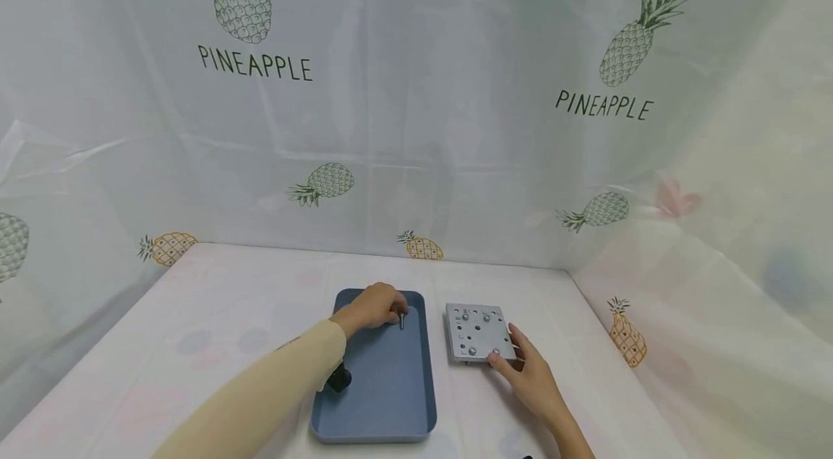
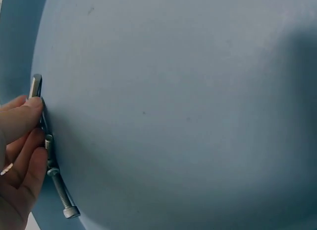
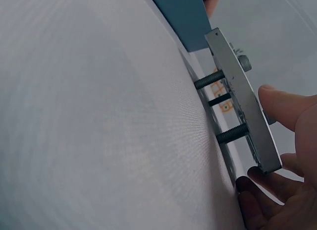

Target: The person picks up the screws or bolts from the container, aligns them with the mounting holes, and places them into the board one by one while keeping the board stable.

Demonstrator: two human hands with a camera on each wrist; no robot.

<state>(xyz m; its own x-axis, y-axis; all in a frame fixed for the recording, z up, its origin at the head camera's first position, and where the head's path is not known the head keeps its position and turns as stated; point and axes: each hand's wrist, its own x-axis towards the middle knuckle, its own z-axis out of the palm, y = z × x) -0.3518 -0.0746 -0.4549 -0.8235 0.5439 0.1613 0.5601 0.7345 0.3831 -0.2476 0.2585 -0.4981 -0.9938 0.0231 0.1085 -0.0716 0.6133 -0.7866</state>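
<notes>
The left hand (image 1: 372,306) is reaching into the far end of the blue tray (image 1: 384,401), which is lying on the table (image 1: 215,314) left of the metal plate (image 1: 477,331). Its fingers (image 2: 22,122) are curling around a long bolt (image 2: 58,185) and pinching it near the tray's far wall. In the left wrist view, the bolt's shank is running under the fingertips, its socket head is projecting below them, and a flat metal end is showing above the uppermost finger. A black object (image 1: 339,378) is lying by the tray's left wall, partly hidden by the sleeve (image 1: 273,379).

The right hand (image 1: 530,372) is gripping the near right corner of the metal plate. In the right wrist view, the thumb (image 3: 285,107) is pressing on the plate's upper face while the remaining fingers are curling under its edge, clamping it. The plate is standing raised off the table on threaded bolts (image 3: 232,134) passing through it. Several bolt heads are showing on its perforated top.
</notes>
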